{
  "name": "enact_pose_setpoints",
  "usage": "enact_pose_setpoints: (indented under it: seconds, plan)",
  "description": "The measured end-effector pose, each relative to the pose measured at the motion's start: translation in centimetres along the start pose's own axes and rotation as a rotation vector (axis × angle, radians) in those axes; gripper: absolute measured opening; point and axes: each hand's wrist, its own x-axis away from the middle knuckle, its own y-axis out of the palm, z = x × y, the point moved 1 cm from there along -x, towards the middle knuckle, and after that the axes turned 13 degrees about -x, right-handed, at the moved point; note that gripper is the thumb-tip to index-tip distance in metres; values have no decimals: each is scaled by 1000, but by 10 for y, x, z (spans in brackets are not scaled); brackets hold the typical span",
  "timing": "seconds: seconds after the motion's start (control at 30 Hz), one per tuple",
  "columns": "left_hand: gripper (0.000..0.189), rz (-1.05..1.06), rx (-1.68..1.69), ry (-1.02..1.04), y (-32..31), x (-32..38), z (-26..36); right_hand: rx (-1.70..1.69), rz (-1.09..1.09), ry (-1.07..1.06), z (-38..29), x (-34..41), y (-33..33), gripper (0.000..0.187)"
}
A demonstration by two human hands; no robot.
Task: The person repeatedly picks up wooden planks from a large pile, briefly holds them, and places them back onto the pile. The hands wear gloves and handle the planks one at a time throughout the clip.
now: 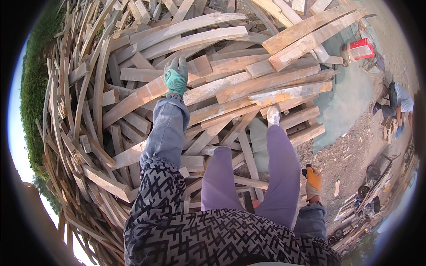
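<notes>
My left hand (pixel 175 77), in a teal and grey work glove, reaches forward over the wood pile. It lies over a long wooden beam (pixel 136 102), fingers stretched away from me; whether they grip it cannot be told. My right hand (pixel 313 181), in an orange and tan glove, hangs low at my right side, closed around a small dark object of unclear kind. Planks with worn, paint-marked faces, one of them a pale plank (pixel 293 93), lie stacked before my feet. My light shoe (pixel 273 115) stands at these planks.
Loose timber (pixel 109 186) is heaped steeply on the left. Two beams (pixel 316 31) jut out at upper right, near a red and white bucket (pixel 361 50). A person (pixel 401 99) bends at far right. A wheeled cart (pixel 364 191) stands at lower right, across rubble ground.
</notes>
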Motion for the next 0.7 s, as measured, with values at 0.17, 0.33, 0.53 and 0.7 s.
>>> enact_pose_setpoints:
  seconds: [0.17,0.33,0.53,0.7]
  plan:
    - [53,-331,-586,-97,101,-11,-3,193,59,207,0,-19,-18,49]
    - [52,-205,-575,-31,138,-11,-12,175,46,303,-44,-70,-17,48]
    - [51,-278,-576,-84,143,-12,-18,324,-94,86,-168,-207,38,45]
    - [53,-277,-578,-130,146,-12,-15,363,-266,-341,-290,-300,81,41]
